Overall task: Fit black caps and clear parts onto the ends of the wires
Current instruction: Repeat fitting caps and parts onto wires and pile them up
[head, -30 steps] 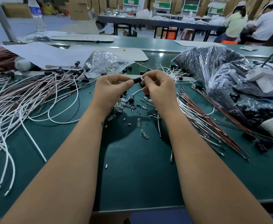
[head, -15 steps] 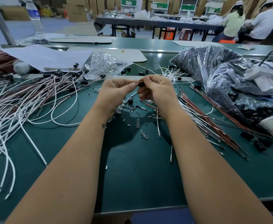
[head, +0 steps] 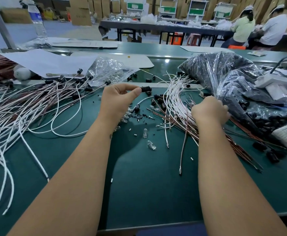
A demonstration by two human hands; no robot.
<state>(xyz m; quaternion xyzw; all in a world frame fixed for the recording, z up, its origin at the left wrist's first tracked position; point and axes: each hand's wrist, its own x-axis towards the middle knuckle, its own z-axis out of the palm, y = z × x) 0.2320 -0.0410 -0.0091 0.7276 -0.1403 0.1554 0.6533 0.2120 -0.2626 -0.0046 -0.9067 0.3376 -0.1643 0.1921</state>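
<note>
Black cap in left hand

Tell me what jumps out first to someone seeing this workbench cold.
The two bare forearms reaching up the middle: the left hand pinches a black cap on a white wire, while the right hand reaches into the fan of white and brown wires at centre right. A sprawl of capped wires covers the left of the green table, and a big clear bag of black caps bulges at the right.
</note>
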